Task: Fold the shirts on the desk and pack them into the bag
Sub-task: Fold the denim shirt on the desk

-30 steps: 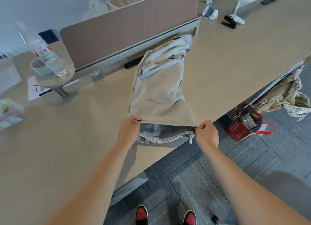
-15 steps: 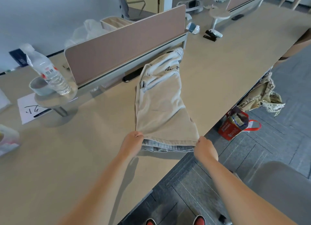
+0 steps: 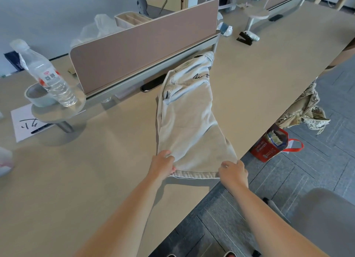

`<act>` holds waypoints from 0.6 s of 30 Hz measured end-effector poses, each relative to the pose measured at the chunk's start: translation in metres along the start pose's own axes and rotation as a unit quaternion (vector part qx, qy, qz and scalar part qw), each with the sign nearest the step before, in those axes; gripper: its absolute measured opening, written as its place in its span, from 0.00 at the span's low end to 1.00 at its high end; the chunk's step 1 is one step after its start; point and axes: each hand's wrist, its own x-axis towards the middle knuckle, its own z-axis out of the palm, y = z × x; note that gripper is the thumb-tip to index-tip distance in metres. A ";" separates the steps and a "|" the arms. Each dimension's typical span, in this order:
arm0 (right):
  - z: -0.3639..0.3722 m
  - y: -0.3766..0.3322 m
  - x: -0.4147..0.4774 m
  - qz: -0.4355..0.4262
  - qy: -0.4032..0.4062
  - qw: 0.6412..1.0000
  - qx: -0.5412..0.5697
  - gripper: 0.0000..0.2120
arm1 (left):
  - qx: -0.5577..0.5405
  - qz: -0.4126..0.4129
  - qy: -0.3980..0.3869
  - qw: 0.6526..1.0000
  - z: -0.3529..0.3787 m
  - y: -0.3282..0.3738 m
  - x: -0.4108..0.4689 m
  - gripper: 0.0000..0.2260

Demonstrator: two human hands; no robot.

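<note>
A pale grey denim garment (image 3: 190,118) lies folded lengthwise on the beige desk (image 3: 76,179), running from the divider toward the desk's front edge. My left hand (image 3: 163,165) pinches its near left corner. My right hand (image 3: 233,172) pinches its near right corner, at the desk's edge. A red bag (image 3: 269,147) with red handles stands on the floor beside the desk, with items inside it. A camouflage garment (image 3: 303,108) hangs off the desk edge above the bag.
A brown divider panel (image 3: 144,45) stands behind the garment. At the left a water bottle (image 3: 44,74) and a cup (image 3: 38,97) sit on a small round stand, over a sheet of paper (image 3: 23,122). A grey chair (image 3: 326,218) is at lower right.
The camera tilted up and back. Both hands kept hold of the near hem and drew it slightly along the desk; the lower layer that stuck out under the hem is now mostly covered.
</note>
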 end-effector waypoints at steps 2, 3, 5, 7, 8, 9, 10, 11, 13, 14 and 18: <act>0.001 -0.001 0.007 0.028 -0.010 0.999 -0.019 0.15 | -0.027 -0.026 0.001 0.999 0.002 -0.009 0.007 0.16; 0.003 0.000 0.013 0.033 -0.020 0.999 -0.034 0.14 | -0.031 -0.030 -0.002 0.999 0.002 -0.013 0.009 0.15; 0.009 0.004 0.022 0.036 -0.030 0.999 -0.020 0.11 | -0.043 -0.030 -0.002 0.999 0.003 -0.018 0.012 0.11; 0.014 0.007 0.026 0.040 -0.023 0.999 0.021 0.10 | -0.046 -0.029 -0.002 0.999 0.003 -0.023 0.015 0.10; 0.014 0.007 0.025 0.041 -0.020 0.998 0.034 0.12 | -0.043 -0.031 -0.004 0.999 0.003 -0.026 0.016 0.10; 0.014 0.006 0.023 0.049 -0.018 0.998 0.047 0.16 | -0.035 -0.036 -0.008 0.999 0.003 -0.027 0.016 0.13; 0.013 0.005 0.020 0.072 -0.018 0.995 0.067 0.19 | -0.030 -0.044 -0.012 0.999 0.005 -0.029 0.017 0.18; 0.013 0.005 0.018 0.098 -0.017 0.991 0.093 0.23 | -0.026 -0.053 -0.019 0.998 0.006 -0.028 0.015 0.21; 0.008 0.008 0.013 0.139 -0.016 0.982 0.129 0.27 | -0.023 -0.063 -0.030 0.997 0.007 -0.024 0.006 0.22; 0.005 0.012 0.013 0.144 -0.026 0.981 0.128 0.27 | -0.026 -0.066 -0.035 0.997 0.007 -0.024 0.000 0.22; -0.014 0.024 0.005 0.069 -0.063 0.993 0.076 0.07 | -0.062 -0.057 -0.046 0.995 0.000 -0.020 -0.032 0.19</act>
